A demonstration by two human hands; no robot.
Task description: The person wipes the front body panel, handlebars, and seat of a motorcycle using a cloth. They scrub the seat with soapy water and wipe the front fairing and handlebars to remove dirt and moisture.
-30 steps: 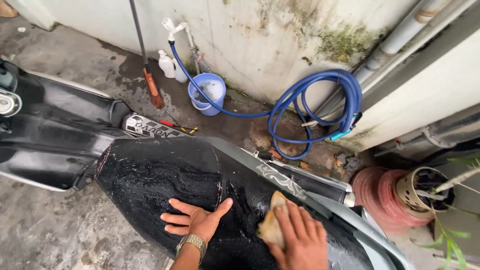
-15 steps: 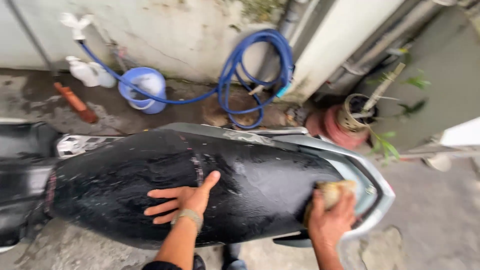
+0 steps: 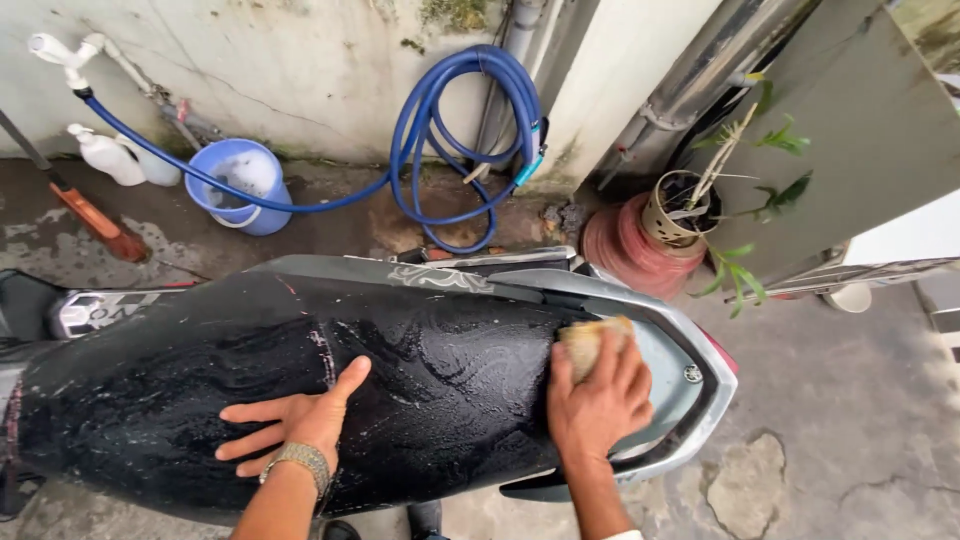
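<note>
The fingers [image 3: 243, 412] of the left hand [image 3: 290, 418] lay spread wide and flat on the wet black seat [image 3: 250, 370] of the scooter, the thumb pointing up toward the middle of the seat, gripping nothing, only pressing on the surface. A metal watch [image 3: 297, 461] sat on that wrist. The right hand [image 3: 597, 400] was curled over a yellowish sponge [image 3: 588, 341], its fingers closed on the sponge's near side and holding it against the rear end of the seat, just where the black cover met the grey tail panel [image 3: 672, 375]. Soapy streaks and swirls covered the seat between the two hands, which were well apart.

Beyond the scooter, on the wet concrete floor [image 3: 840, 420], a blue bucket [image 3: 240, 185] with suds in it stood against the stained wall [image 3: 300, 60]. A blue hose [image 3: 455, 130] ran from a white tap [image 3: 60, 55] past the bucket and hung in a coil on the wall. Two white bottles [image 3: 110, 158] stood just beside the bucket, to its left, and a brush with an orange-brown handle [image 3: 95, 222] rested on the floor near them. To the right, a potted plant [image 3: 680, 205] sat on a reddish pot [image 3: 625, 245] near the scooter's tail
</note>
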